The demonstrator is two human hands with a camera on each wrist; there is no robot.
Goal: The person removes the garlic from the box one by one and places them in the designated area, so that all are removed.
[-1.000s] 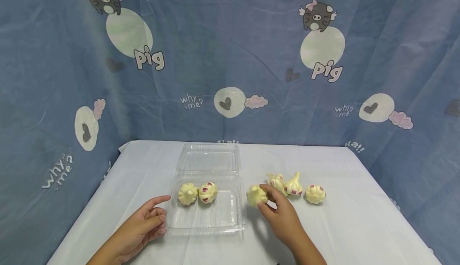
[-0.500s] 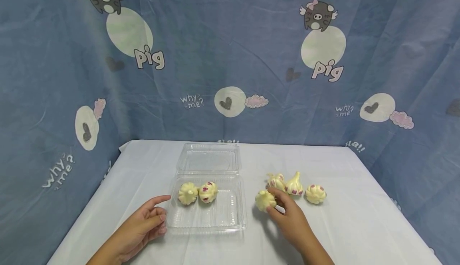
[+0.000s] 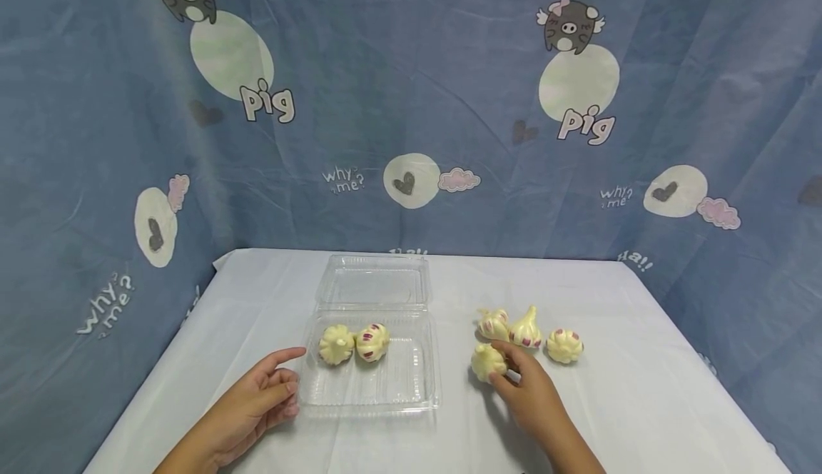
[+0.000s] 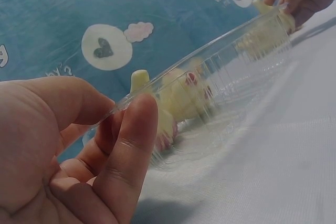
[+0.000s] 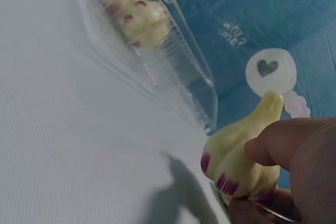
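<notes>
Pale yellow with purple flecks, a garlic bulb is pinched between thumb and fingers by the right grip, at three o'clock of the clear plastic tray and outside its wall; two bulbs are held inside, toward ten and twelve o'clock. The tray's rim is met at nine o'clock by the left grip, though whether it is pinched or merely touched cannot be made out. The garlic bulb, apparently smooth and glossy, could be squeezed from the fingertips and sent rolling over the desk; three loose bulbs, set from its twelve to its three o'clock, could be knocked by a knuckle. The tray, seemingly light, could be slid or tipped if its rim were pressed too hard, its folded-back lid at twelve o'clock being dragged along. On the blue curtain, "pig" is printed toward ten and two o'clock, "why me?" toward eight, ten and three, and "Ha!!" low near three. No brand can be read on tray or bulbs.
</notes>
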